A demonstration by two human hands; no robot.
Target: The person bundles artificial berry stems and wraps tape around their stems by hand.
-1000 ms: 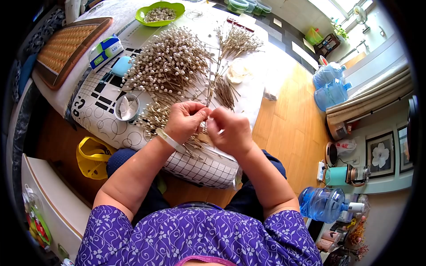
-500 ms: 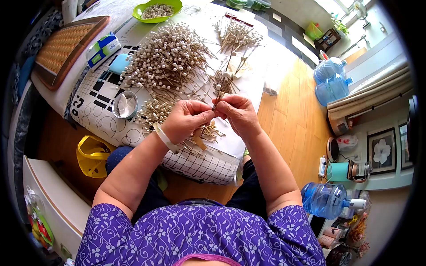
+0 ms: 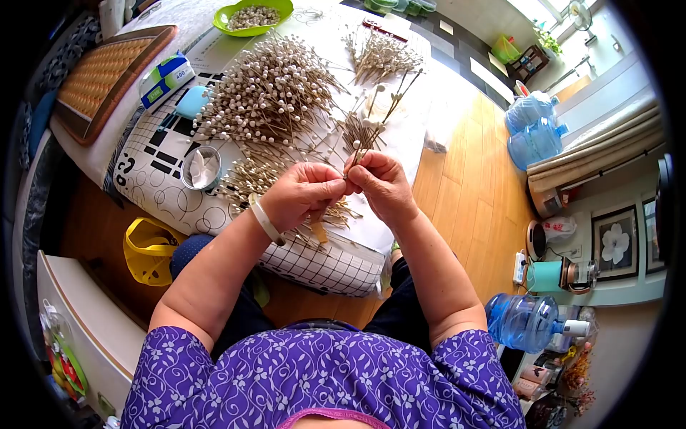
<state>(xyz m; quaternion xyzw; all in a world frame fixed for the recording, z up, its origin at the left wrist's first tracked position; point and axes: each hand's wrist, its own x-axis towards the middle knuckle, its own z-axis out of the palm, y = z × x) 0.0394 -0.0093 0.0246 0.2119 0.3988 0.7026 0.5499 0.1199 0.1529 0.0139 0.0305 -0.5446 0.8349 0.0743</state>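
Observation:
My left hand (image 3: 307, 190) and my right hand (image 3: 379, 184) meet over the near edge of the table, fingers pinched closed. Between the fingertips is a thin brown stem with a white bead-like tip (image 3: 357, 145); its lower part is hidden by the fingers. Just beyond lies a small bunch of cut stems (image 3: 359, 132), with dark twigs (image 3: 397, 99) angled past it. To the left spreads a large pile of white-tipped stems (image 3: 275, 89). More pale stems (image 3: 250, 179) lie beside and below my left hand, near a tan strip (image 3: 319, 230).
A glass cup (image 3: 201, 169) holding pale pieces, a light-blue box (image 3: 192, 103) and a tissue pack (image 3: 167, 80) are on the left. Farther back are a green bowl of beads (image 3: 248, 31) and another stem bunch (image 3: 382, 58). A yellow bag (image 3: 148, 250) sits below the table.
My hands stay together and have shifted only slightly. The white tip now shows above my right fingers, where a brownish length of stem stood before. The dark twigs' visible angle differs a little.

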